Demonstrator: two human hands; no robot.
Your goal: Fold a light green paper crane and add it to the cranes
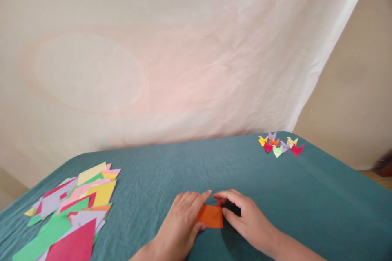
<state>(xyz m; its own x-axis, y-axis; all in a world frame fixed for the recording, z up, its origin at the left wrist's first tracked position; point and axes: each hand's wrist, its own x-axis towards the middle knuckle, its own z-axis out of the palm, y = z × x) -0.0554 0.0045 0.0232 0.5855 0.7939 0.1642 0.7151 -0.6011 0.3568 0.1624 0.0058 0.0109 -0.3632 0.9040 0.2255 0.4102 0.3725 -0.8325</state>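
Note:
A small folded piece of orange origami paper [211,216] lies low in the middle of the head view, on the teal tablecloth. My left hand [185,220] covers its left end, the thumb at the lower edge and the fingers along the upper side. At the right edge, my right hand [245,218] has its thumb and curled fingers closed on the upper right corner. The fingers' undersides and the paper's left end are hidden.
Many loose coloured paper sheets [101,193] lie heaped on the left of the teal tablecloth [171,171]. Several small folded paper birds [277,151] stand in a group at the far right corner. A pale cloth [183,69] hangs behind the table.

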